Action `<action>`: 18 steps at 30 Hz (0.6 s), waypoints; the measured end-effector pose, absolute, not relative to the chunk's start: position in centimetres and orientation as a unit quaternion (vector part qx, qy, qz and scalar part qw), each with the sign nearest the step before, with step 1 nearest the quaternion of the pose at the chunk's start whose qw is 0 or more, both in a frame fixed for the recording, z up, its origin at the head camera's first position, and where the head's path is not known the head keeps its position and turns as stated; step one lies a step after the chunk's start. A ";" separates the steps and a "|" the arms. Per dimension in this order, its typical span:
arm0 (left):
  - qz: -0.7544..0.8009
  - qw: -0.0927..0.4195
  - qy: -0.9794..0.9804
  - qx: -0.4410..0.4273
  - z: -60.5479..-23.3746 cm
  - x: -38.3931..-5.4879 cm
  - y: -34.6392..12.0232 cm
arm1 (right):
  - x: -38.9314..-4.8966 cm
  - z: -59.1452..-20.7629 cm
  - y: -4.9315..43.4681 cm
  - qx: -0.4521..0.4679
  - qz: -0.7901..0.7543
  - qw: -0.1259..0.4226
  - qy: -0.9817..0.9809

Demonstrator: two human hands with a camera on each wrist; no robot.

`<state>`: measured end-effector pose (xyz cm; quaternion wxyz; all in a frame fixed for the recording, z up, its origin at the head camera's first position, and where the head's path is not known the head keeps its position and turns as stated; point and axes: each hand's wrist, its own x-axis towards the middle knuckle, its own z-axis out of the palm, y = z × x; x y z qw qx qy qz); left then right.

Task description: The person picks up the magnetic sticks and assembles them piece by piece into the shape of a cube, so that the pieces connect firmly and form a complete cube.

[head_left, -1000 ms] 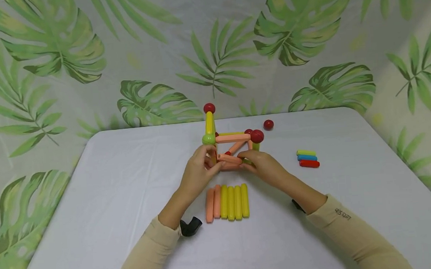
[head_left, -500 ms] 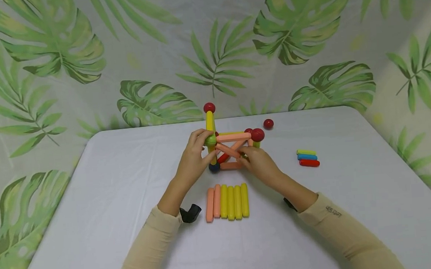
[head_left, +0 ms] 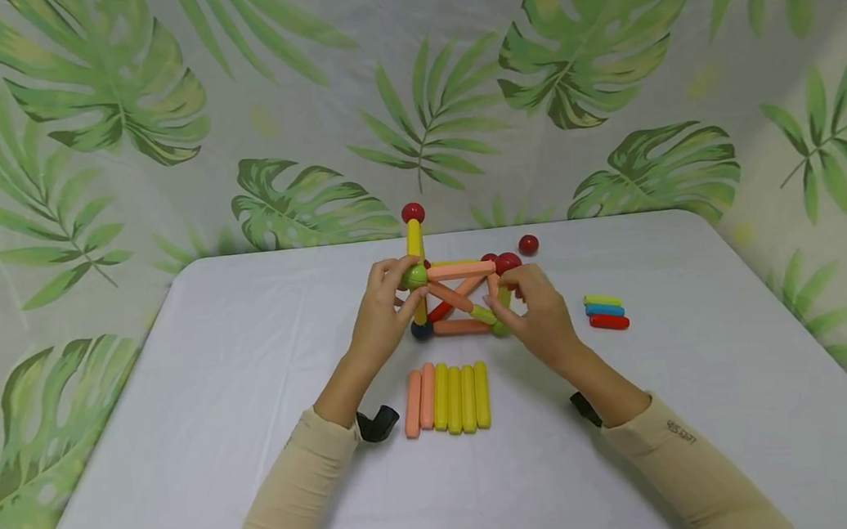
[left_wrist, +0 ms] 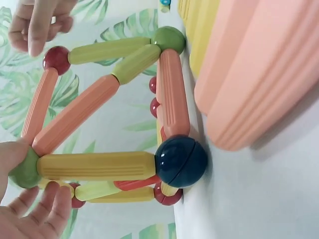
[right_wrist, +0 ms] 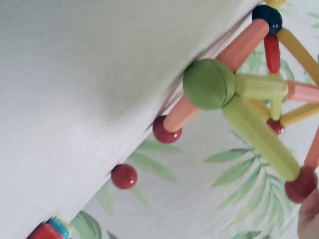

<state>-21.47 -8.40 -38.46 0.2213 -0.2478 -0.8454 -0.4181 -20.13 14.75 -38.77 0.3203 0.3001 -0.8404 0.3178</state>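
A frame of rods and balls stands on the table, with a yellow upright rod between a green ball and a dark blue ball. My left hand pinches that green ball at the upper left corner. From it a pink rod slopes down to a short light-green rod, which meets the lower right green ball. My right hand is beside the upper right red ball, fingers loosely bent and gripping nothing; one fingertip appears to be at the ball in the right wrist view.
Pink and yellow rods lie in a row in front of the frame. Three short rods, yellow-green, blue and red, lie to the right. A loose red ball sits near the back edge. Leaf-patterned cloth hangs behind the table.
My left hand has risen to the upper left green ball. The right hand has let go of the sloping rods and moved up and right to the red ball. The sloping rods now span the front face.
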 end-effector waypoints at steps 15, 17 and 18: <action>-0.494 0.172 -0.824 -0.216 -38.6 -22.5 -8.7 | -21.2 -39.4 16.2 0.241 0.481 0.151 -0.829; -0.497 0.162 -0.824 -0.217 -38.5 -23.0 -9.0 | -21.0 -39.5 15.8 0.249 0.481 0.156 -0.826; -0.500 0.155 -0.824 -0.217 -38.5 -23.3 -9.2 | -20.9 -39.5 15.6 0.253 0.482 0.157 -0.824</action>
